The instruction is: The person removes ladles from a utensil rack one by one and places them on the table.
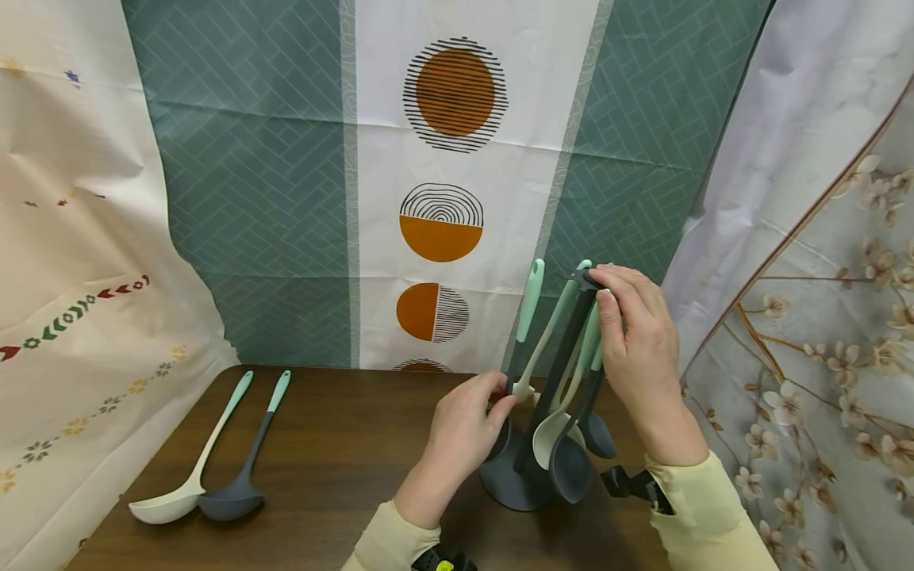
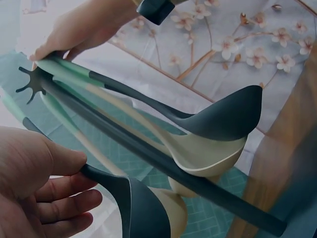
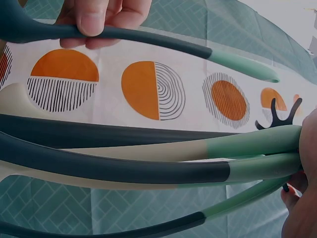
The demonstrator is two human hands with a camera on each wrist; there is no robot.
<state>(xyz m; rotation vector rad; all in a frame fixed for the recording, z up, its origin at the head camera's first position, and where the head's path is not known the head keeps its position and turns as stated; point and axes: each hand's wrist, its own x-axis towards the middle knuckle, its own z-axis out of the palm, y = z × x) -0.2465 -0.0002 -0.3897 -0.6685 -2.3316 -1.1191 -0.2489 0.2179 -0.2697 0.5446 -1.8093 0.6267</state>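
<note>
Mint and dark grey colour the ladle [image 1: 528, 313] I find first in my head view: the person's left hand [image 1: 464, 416] pinches it low on the handle, upright just beside the utensil stand [image 1: 510, 493]. The right hand [image 1: 643, 349] is up at the stand's top, thumb and fingers bent around it and the handle ends there. A pale ladle [image 1: 548, 436] and other mint-handled utensils hang around the post. Well apart, on the left of the wooden table [image 1: 343, 460], I have a white ladle [image 1: 167, 506] lying just beside a grey ladle [image 1: 234, 500].

From the left wrist I see the thumb and forefinger nipping the ladle's neck close above its bowl, the other fingers loosely bent.

On my right wrist feed the ladle's mint end shows clear of the black hooks [image 3: 278, 116]; the right hand is cut by the edge, its fingertips partly hidden.
</note>
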